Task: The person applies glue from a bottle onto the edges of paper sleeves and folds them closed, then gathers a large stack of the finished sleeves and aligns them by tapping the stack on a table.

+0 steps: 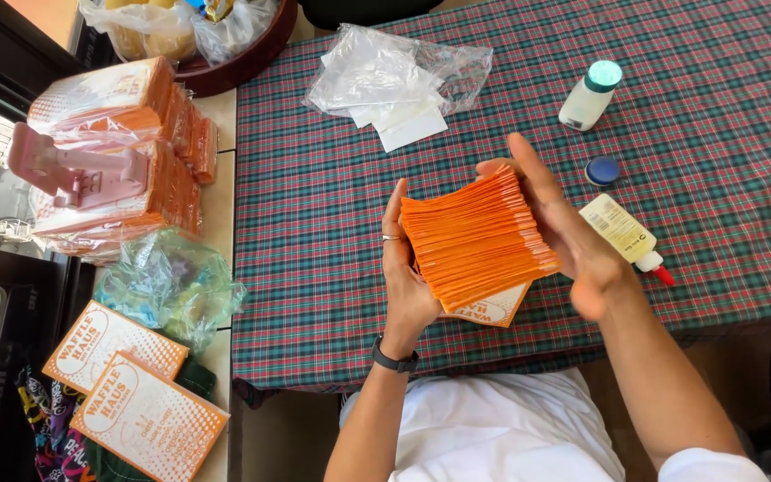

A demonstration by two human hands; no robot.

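Both hands hold one thick stack of orange paper sleeves [477, 236] between them, above the table [314, 205] with its plaid cloth. The left hand [405, 277] presses flat against the stack's left edge, fingers upright, with a ring on one finger and a dark watch on the wrist. The right hand [557, 234] clasps the opposite side, fingers stretched along the top edge and palm against the right edge. The sleeves are fanned slightly, and the lowest one shows a printed face under the stack.

Just right of the right hand lies a glue bottle with a red tip [625, 234]. Beyond it sits a small blue cap [601, 170], and farther off a white bottle with a green lid [590, 94]. Beyond the hands lies a clear plastic bag with white sheets [394, 80]. Well to the left of the left hand are wrapped bundles of orange sleeves [127, 152], and nearer the person two printed orange sleeves [131, 393].
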